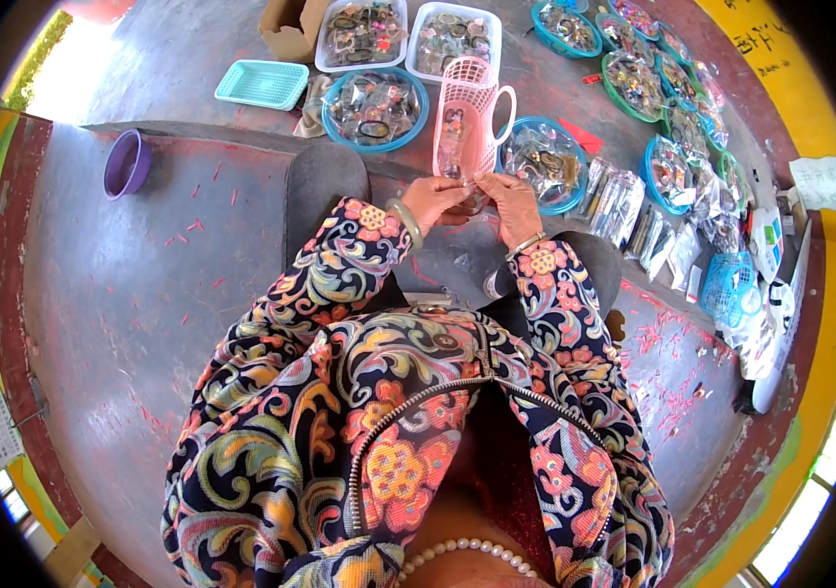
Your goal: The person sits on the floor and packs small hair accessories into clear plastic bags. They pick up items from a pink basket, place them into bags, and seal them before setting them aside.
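In front of me a pink plastic basket (483,132) with a loop handle stands between the round tubs, with a few small packets inside it. My left hand (434,202) and my right hand (511,204) meet just at the near end of this basket. Both have their fingers closed in a pinch around something small, dark and partly shiny. The fingers hide most of it, so I cannot tell its kind. A bangle circles my left wrist, and a band is on the right one.
Blue tubs (375,143) and white trays (406,49) of bagged trinkets stand ahead. A turquoise basket (261,84) and purple bowl (127,165) are to the left. More filled tubs (669,174) and plastic packets (617,206) line the right. Red scraps litter the floor.
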The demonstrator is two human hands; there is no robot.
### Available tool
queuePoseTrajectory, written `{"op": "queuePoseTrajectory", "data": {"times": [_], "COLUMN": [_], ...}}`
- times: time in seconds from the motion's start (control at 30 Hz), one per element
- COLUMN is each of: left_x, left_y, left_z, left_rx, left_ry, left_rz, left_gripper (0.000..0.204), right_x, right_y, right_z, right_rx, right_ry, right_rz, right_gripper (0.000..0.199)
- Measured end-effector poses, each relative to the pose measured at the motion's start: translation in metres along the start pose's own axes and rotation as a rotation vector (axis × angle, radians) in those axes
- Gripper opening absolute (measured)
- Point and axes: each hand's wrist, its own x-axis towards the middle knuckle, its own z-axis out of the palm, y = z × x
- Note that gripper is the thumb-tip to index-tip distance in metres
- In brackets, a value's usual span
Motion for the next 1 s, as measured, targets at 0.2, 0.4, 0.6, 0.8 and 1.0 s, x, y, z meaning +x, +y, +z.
{"op": "queuePoseTrajectory", "data": {"times": [0.2, 0.4, 0.6, 0.8, 1.0], "left_x": [0.003, 0.003, 0.002, 0.003, 0.004], "left_y": [-0.002, -0.001, 0.000, -0.001, -0.002], "left_z": [0.000, -0.003, -0.004, -0.006, -0.006], "left_rx": [-0.088, -0.112, -0.074, -0.056, -0.032], "left_ry": [-0.006, -0.019, 0.010, -0.013, -0.023], "left_rz": [0.089, 0.065, 0.019, 0.026, 0.051], "left_gripper": [0.027, 0.025, 0.021, 0.019, 0.016], "right_x": [-0.001, -0.002, 0.001, 0.001, 0.002], "right_y": [-0.002, -0.004, 0.001, 0.005, 0.009], "right_z": [0.002, 0.001, 0.001, 0.000, -0.003], "right_rx": [-0.048, -0.094, -0.303, -0.254, 0.058], "right_ry": [-0.005, -0.088, -0.107, -0.083, -0.027], "right_rz": [-0.033, -0.005, -0.173, -0.204, -0.003], "right_gripper": [0.021, 0.022, 0.020, 0.017, 0.019]}}
